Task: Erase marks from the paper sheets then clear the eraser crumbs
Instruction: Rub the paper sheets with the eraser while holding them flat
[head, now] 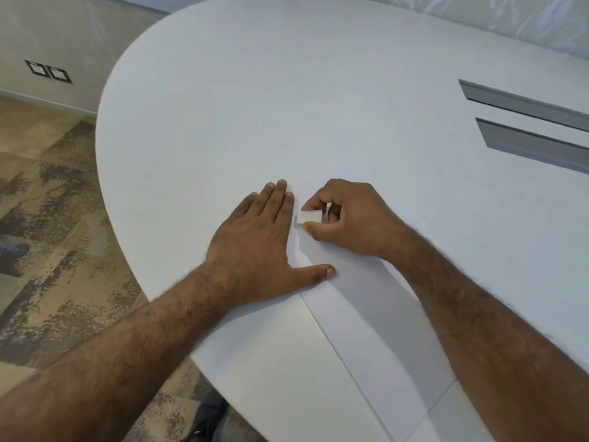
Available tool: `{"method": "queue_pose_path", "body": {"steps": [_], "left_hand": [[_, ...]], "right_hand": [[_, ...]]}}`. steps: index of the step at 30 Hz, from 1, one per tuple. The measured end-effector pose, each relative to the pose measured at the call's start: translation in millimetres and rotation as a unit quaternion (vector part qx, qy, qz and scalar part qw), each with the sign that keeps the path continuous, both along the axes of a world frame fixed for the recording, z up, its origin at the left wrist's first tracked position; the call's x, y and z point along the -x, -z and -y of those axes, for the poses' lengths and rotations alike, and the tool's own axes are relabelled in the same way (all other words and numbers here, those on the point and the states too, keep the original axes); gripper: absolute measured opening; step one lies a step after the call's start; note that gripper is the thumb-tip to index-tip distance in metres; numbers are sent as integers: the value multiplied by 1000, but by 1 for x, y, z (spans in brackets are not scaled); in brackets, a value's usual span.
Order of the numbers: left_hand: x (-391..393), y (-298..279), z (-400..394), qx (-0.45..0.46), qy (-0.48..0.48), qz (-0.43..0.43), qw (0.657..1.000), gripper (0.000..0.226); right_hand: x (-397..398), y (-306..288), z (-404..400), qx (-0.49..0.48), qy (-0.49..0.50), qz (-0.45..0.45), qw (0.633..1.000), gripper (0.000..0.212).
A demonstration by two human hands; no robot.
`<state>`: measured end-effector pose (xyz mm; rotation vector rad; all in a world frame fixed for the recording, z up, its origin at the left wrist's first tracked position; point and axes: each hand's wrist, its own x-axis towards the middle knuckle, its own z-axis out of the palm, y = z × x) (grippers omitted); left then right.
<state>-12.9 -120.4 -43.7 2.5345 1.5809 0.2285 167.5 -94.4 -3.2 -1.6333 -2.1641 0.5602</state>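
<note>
A white paper sheet (360, 317) lies on the white table (255, 106), running from under my hands down toward the near edge. My left hand (264, 240) is pressed flat, fingers together, on the sheet's left edge. My right hand (347, 218) pinches a small white eraser (309, 216) between thumb and fingertips, holding it against the paper just right of my left fingertips. No marks or crumbs can be made out on the sheet.
Two grey slots (526, 105) are set into the tabletop at the far right. The table's curved edge (105, 186) drops to patterned carpet (54, 218) on the left. Wall sockets (47, 71) sit on the far-left wall.
</note>
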Motion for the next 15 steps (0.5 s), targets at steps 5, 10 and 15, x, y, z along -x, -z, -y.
{"method": "queue_pose_path", "body": {"steps": [5, 10, 15], "left_hand": [[1, 0, -2, 0, 4, 0, 1000, 128], [3, -2, -5, 2, 9, -4, 1000, 128], [0, -2, -5, 7, 12, -8, 1000, 128]], "right_hand": [[3, -3, -13, -16, 31, -1, 999, 19], [4, -1, -11, -6, 33, -26, 999, 18], [6, 1, -7, -2, 31, -15, 999, 17]]}}
